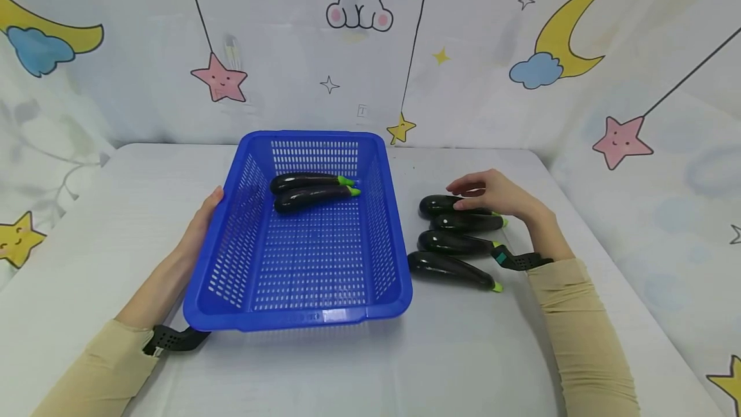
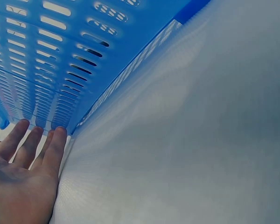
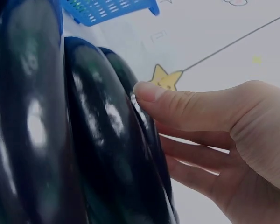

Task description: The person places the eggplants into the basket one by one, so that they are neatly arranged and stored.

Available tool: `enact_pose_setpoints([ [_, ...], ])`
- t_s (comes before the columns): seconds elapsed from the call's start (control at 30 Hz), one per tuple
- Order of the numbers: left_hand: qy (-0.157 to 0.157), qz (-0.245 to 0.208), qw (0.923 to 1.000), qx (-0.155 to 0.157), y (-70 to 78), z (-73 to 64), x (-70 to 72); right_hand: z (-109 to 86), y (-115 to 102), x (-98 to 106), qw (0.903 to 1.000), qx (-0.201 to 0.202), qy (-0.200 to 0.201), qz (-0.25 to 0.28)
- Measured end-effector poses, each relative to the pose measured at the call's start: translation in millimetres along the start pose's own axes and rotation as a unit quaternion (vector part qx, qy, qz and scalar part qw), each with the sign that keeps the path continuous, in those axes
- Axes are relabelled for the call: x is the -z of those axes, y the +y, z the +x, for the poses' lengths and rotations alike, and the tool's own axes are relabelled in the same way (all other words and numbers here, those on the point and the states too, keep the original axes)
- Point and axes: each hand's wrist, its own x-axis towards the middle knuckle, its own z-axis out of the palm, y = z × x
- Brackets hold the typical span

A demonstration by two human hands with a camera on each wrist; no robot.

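A blue plastic basket [image 1: 312, 324] with slotted walls sits left of centre, two dark eggplants [image 1: 315, 198] lying inside near its far end. My left hand [image 1: 197, 230] is at the basket's left wall; in the left wrist view its fingers [image 2: 55, 149] stretch out, tips against the slotted plastic. On the right, several eggplants [image 1: 448, 269] lie in a stack of rows, green stems pointing right. My right hand [image 1: 498, 195] reaches over the farthest eggplant [image 1: 434, 206], thumb and fingers spread apart around it. In the right wrist view the thumb [image 3: 151, 93] overlaps that eggplant's side.
A white cloth covers the table [image 1: 451, 352]. Behind it hangs a pale curtain [image 1: 289, 50] printed with moons, stars and a bear. The nearest eggplant of the group lies close beside the basket's right wall.
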Motion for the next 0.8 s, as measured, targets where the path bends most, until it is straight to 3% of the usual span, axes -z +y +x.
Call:
enact_pose_setpoints([
  [0.33,-0.011,-0.012,0.9999,-0.002,0.5,0.9,-0.9,1.6,14,-1,0.9998,-0.016,-0.013,0.007],
  [0.8,-0.01,-0.021,0.9997,-0.001,-0.6,1.6,0.0,2.9,24,-5,0.9994,-0.024,0.001,0.023],
])
